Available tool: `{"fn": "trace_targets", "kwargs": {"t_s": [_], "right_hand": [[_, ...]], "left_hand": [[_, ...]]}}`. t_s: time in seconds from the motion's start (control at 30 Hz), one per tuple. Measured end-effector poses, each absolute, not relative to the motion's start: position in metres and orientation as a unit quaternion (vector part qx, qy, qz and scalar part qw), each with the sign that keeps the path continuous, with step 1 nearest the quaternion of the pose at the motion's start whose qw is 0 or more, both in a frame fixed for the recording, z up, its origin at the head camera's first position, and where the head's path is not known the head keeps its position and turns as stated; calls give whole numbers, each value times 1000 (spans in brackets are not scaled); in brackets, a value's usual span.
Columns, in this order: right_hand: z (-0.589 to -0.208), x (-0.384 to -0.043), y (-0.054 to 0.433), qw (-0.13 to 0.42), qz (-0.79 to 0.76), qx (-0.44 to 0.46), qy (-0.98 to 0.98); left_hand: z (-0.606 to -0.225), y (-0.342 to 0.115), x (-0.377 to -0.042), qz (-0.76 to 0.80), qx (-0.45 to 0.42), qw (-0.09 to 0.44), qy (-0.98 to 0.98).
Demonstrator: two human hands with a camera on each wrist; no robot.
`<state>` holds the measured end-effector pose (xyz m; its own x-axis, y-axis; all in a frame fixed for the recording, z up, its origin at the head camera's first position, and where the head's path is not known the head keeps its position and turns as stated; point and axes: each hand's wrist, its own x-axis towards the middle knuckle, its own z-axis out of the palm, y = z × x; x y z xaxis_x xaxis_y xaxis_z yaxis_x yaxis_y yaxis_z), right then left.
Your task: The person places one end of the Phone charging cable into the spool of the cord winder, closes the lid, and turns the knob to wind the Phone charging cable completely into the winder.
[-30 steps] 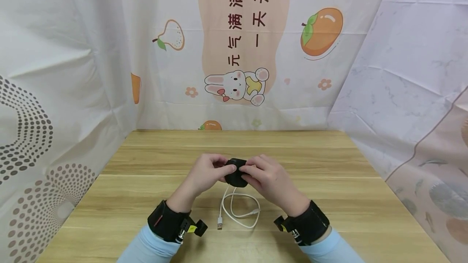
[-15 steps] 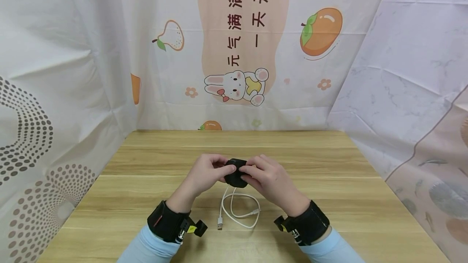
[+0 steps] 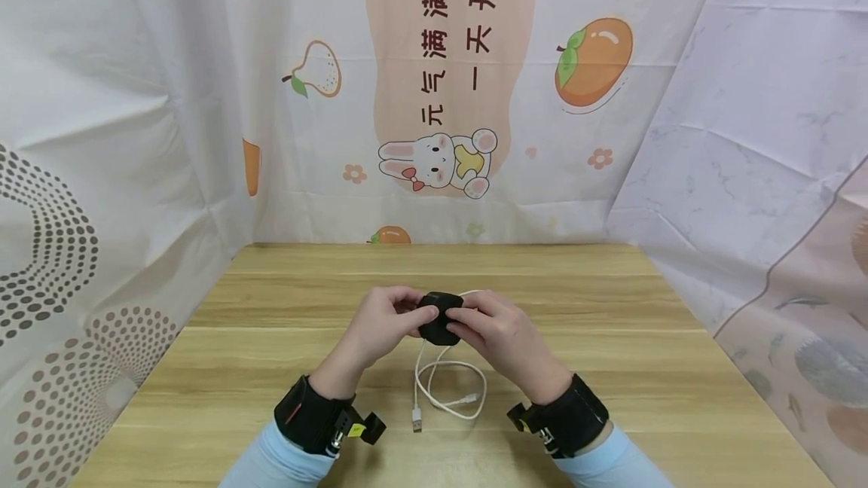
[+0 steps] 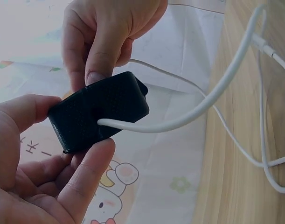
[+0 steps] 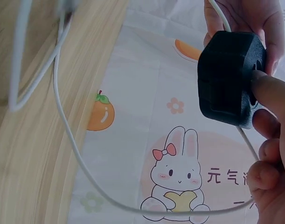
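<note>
Above the table, a small black block-like case [image 3: 438,331] is held between both hands. My left hand [image 3: 377,328] grips its left side between thumb and fingers. My right hand [image 3: 503,331] holds the opposite side, and in the right wrist view its thumb presses at a round recess in the case [image 5: 221,77]. A white USB cable [image 3: 468,364] runs from the case; in the left wrist view the cable [image 4: 175,122] comes out of a hole in the case's face. Beyond the right fingers [image 5: 266,123], a length of cable passes out of sight.
On the wooden table [image 3: 597,300], the cable's loop lies below the hands, with its USB plug [image 3: 417,419] toward the front and a smaller connector [image 3: 469,398] to the right. A printed cloth [image 3: 305,172] hangs behind the table; more cloths hang at both sides.
The cable's loop and USB plug have shifted slightly right and toward the front. A bit of cable now shows behind the case by the right hand. Both hands keep nearly the same position.
</note>
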<state>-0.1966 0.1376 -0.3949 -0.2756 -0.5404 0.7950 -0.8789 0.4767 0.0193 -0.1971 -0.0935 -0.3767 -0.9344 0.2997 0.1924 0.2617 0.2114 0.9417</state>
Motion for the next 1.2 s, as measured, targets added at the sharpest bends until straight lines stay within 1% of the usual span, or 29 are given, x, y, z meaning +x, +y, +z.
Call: {"fn": "trace_targets", "kwargs": {"t_s": [0.23, 0.43, 0.67, 0.87, 1.0, 1.2], "right_hand": [[-397, -198, 136, 399, 231, 454, -763], [-399, -197, 136, 408, 228, 431, -772], [-402, -197, 133, 427, 216, 405, -779], [-404, -196, 131, 439, 189, 380, -792], [-405, -195, 129, 426, 207, 363, -803], [-404, -193, 128, 384, 281, 331, -815]], "left_hand": [[-376, -90, -194, 609, 175, 0, 774], [-376, -86, -192, 609, 173, -24, 774], [-379, -82, -190, 592, 173, -69, 784], [-383, -77, -188, 557, 184, -118, 801], [-386, -71, -186, 543, 204, -154, 800], [-391, -65, -185, 530, 238, -208, 787]]}}
